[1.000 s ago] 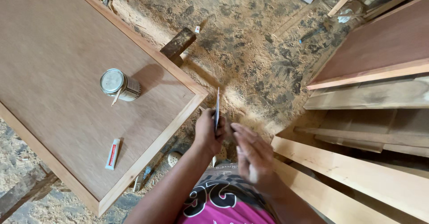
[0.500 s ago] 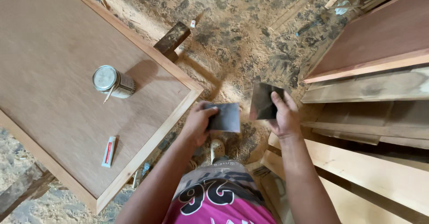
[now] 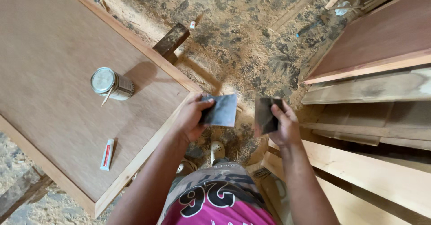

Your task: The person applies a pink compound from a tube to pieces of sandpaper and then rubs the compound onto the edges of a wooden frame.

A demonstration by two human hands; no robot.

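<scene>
A big brown panel (image 3: 54, 72) with a pale wood frame fills the left of the frame, resting over a sawdust floor (image 3: 233, 36). Stacked boards (image 3: 372, 90) and another framed panel run down the right side. On the left panel stand a small tin (image 3: 111, 83) with a stick leaning at its lid, and lower down a little white-and-red tube (image 3: 107, 154).

In the centre, the person holds two dark grey sheets, likely sandpaper, apart from each other over the floor. The left hand (image 3: 191, 117) pinches the left sheet (image 3: 221, 110) by its left edge, thumb on top, fingers curled beneath. The right hand (image 3: 283, 125) is closed round the right sheet (image 3: 266, 113), which looks bent or folded in the grip.

The left sheet is held only at one edge, so I'd guess it could slip and drop into the sawdust. The tin sits well apart from the hands, yet a careless elbow over the panel might tip it, and the loose stick would go first.
</scene>
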